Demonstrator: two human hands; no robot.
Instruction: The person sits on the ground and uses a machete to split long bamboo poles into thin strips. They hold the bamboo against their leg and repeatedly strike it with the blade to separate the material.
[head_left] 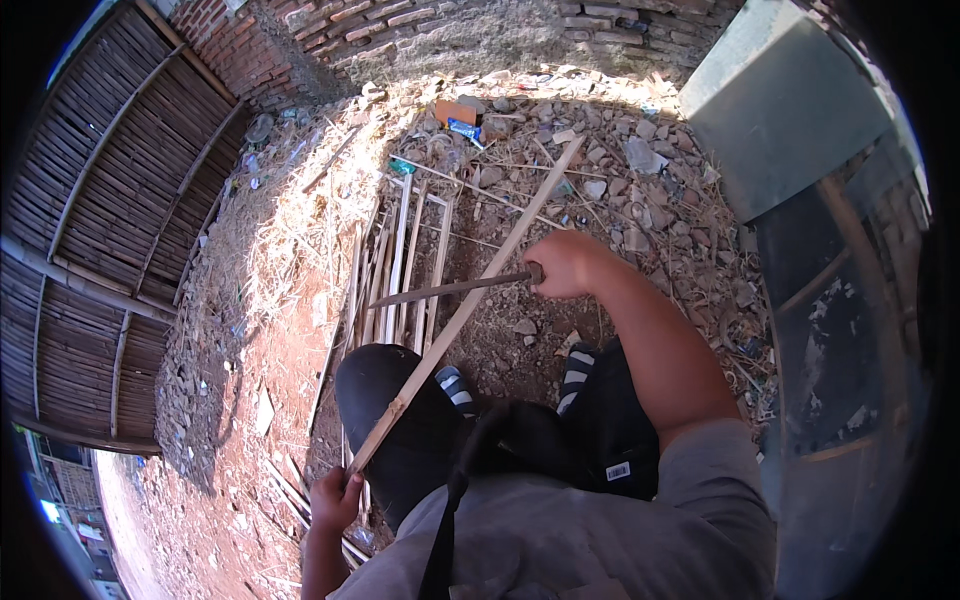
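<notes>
My left hand (335,498) is closed round the near end of a long, pale bamboo strip (440,345). The strip slants up and away to the right, passing over my left knee, its far end above the rubble. A machete (425,292) with a long, narrow, slightly curved dark blade is gripped in my right hand (568,265). Its blade points left and crosses the strip near the middle; whether the edge bites into it cannot be made out. My right fist hides most of the handle.
Several thin strips (408,255) lie on the ground beyond my left knee. Broken brick and stones (640,205) cover the ground ahead. A slatted bamboo panel (110,190) stands at the left, a brick wall (420,40) behind, and a grey board (785,110) at the right.
</notes>
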